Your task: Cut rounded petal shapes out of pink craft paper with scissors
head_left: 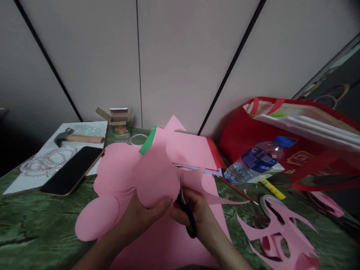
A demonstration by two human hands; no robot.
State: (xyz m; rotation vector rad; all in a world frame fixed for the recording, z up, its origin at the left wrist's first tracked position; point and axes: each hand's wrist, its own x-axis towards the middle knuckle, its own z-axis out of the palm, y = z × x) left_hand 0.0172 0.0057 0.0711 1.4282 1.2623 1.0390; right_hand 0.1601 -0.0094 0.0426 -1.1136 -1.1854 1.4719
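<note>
My left hand (pixel 149 210) grips a piece of pink paper (pixel 159 176) by its lower edge, thumb on top. In my right hand (pixel 194 206) is a pair of scissors (pixel 184 204) with black handles, its blades at the paper's right edge. A strip of pink paper trails off to the right from the cut. Beneath my hands lies a large pink sheet (pixel 168 247). Rounded pink cutouts (pixel 97 219) lie to the left of my left hand. A green strip (pixel 148 140) shows behind the held paper.
At left are a hammer (pixel 81 138), a phone (pixel 73 170), clear beads (pixel 49 161) and a small box (pixel 119 123). To the right are a water bottle (pixel 255 159), a red bag (pixel 233 131), a yellow tube (pixel 273 189) and pink scraps (pixel 295 232). A wall panel rises behind.
</note>
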